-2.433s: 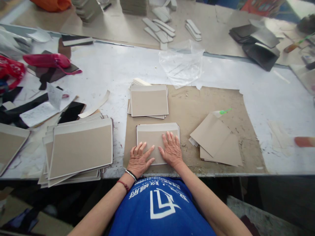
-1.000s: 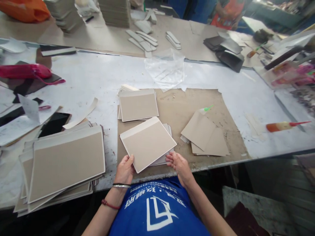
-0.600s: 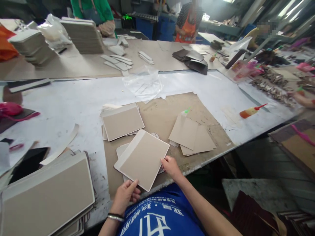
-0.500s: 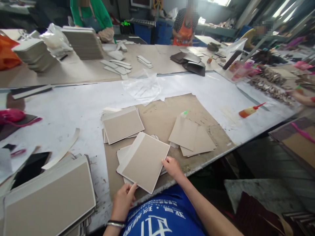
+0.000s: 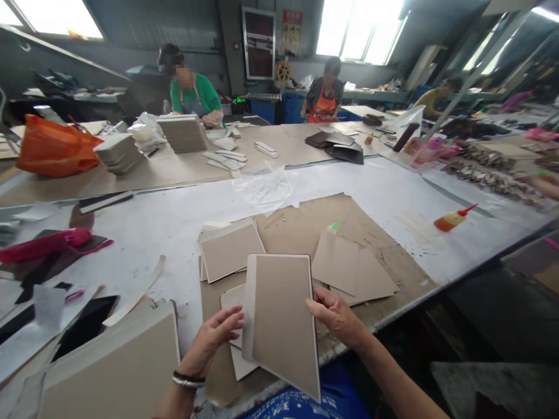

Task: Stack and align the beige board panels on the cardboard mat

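My right hand [image 5: 334, 311] grips the right edge of a beige cardboard panel [image 5: 282, 308], thumb on its face. The panel is tilted up toward me and has a pale grey strip along its left side. Close to that strip, my left hand [image 5: 218, 334] has its fingers stretched and apart, holding nothing; whether its fingertips touch the edge I cannot tell. Other panels [image 5: 238, 364] lie partly hidden beneath and behind. Farther back rests a small stack of similar panels [image 5: 233, 250]. To the right are loose beige sheets [image 5: 353, 265] with a green-tipped bottle [image 5: 332, 228].
A brown board [image 5: 301, 218] covers the white table [image 5: 183, 221] under the work. A red-tipped glue bottle [image 5: 454, 220] lies at right. Large panels [image 5: 117, 366] are stacked at near left, beside a pink pouch [image 5: 56, 247]. Co-workers [image 5: 196, 96] stand across the table.
The panel has been raised and turned more upright, held by my right hand. My left hand has let go of its lower edge and opened at its left side. The view has tipped upward.
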A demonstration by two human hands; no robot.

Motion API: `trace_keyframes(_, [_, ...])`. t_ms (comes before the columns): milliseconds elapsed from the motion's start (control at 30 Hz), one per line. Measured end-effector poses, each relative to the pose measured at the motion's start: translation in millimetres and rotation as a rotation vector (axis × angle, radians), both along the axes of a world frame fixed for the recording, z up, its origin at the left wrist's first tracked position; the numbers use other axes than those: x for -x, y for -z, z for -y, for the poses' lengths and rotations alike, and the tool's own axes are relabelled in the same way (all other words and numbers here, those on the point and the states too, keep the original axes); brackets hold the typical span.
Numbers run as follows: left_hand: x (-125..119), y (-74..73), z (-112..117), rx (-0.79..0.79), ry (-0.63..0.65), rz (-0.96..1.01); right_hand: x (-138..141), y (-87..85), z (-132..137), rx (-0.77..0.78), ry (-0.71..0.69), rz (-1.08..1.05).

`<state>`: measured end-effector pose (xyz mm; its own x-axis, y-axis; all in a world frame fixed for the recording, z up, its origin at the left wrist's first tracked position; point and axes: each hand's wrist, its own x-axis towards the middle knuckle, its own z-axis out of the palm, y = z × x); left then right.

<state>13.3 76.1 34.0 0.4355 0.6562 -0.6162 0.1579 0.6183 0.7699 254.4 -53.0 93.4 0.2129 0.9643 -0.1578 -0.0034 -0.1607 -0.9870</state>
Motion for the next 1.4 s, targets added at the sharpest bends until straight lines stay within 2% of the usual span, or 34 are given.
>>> trace_keyframes(100, [-1.5,-8.3,11.7,0.152,0.098,0.139,-11.1,-8.2,-1.3,0.031,-0.098,-0.159])
trace_keyframes(167, [-5.2,-11.2,24.2,0.289,0.091,0.246,-13.4,-8.0,-2.3,0.052,-0.128,-0.218])
trace_keyframes(233, [-9.5,-12.8,36.0,0.382,0.063,0.290,-11.5,-5.1,-3.4,0.070,-0.098,-0.267])
trace_keyframes(333, [-13.8,-13.9,46.0,0.442,0.050,0.314,-4.7,1.4,-5.3,0.115,-0.025,-0.389])
trace_keyframes(467, [-14.9,-14.5,45.5,0.450,0.067,0.317,1.5,10.3,-7.8,0.183,0.008,-0.493])
trace_keyframes(567, [-17.0,-15.4,43.8,0.406,0.037,0.277,0.3,14.1,-9.6,0.189,0.004,-0.410])
trace_keyframes(867, [-33.4,-15.8,47.2,0.274,0.008,0.101,-7.1,3.7,-18.7,0.114,0.064,0.161])
trace_keyframes(967, [-33.8,-13.8,47.1,0.231,-0.016,0.104,-6.1,6.1,-22.6,0.107,0.048,0.248])
trace_keyframes(1067, [-31.8,-12.4,49.4,0.203,-0.045,0.191,-2.3,12.2,-23.8,0.116,0.072,0.266])
trace_keyframes(1133, [-30.5,-11.5,49.9,0.173,-0.037,0.290,-2.8,14.4,-25.8,0.173,0.084,0.156])
trace_keyframes(1267, [-27.6,-7.8,44.6,0.085,-0.034,0.365,-11.5,11.1,-41.4,0.378,0.018,-0.348])
trace_keyframes(1333, [-24.5,-5.2,42.0,0.075,-0.030,0.356,-11.9,10.6,-51.0,0.412,-0.023,-0.510])
trace_keyframes(1400, [-19.1,-1.8,38.4,0.085,-0.019,0.334,-7.1,16.4,-58.2,0.402,-0.052,-0.570])
